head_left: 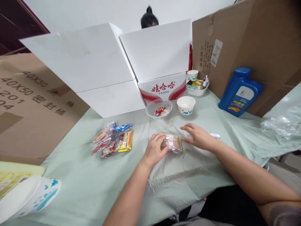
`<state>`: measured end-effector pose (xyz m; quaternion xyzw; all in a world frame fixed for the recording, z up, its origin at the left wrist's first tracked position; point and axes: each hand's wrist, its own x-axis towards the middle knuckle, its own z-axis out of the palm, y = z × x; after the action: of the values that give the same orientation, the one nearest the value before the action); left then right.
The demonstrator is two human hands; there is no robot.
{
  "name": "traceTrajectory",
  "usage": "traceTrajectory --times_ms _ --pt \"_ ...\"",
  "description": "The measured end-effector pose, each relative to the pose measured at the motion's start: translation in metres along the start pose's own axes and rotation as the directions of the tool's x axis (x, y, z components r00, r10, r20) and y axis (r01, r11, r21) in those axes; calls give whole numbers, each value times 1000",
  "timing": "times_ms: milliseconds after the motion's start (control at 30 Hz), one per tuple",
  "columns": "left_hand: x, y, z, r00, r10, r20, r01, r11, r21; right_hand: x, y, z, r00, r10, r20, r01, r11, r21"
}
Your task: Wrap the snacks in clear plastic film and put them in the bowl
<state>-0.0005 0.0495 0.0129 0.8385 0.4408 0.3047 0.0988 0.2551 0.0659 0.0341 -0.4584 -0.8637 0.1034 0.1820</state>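
Note:
A snack in clear crinkled wrapping (174,143), brownish inside, lies on the green cloth in front of me. My left hand (154,151) grips its left end between thumb and fingers. At the other end, my right hand (197,136) has its fingers apart, the lower fingertips close to the wrapper; whether they touch it I cannot tell. Beyond the snack stand a clear plastic bowl (150,110) with a red packet (161,110) and a pale one inside, and a white paper bowl (186,108). Off to the left is a pile of packaged snacks (110,144).
White boxes (110,94) and a brown carton (230,37) wall off the back, where the top of a person's head shows. A blue bottle (242,91) stands right. Wrapped items fill a white dish (197,91). A paper tub (44,197) sits near left.

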Motion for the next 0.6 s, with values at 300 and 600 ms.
traceTrajectory --times_ms 300,600 --pt "-3 6 9 998 7 -70 -11 998 -66 7 -30 21 988 -125 -89 142 962 232" --pt "0 -9 2 894 -330 -303 239 923 -302 8 3 0 971 101 -215 -11 922 386"
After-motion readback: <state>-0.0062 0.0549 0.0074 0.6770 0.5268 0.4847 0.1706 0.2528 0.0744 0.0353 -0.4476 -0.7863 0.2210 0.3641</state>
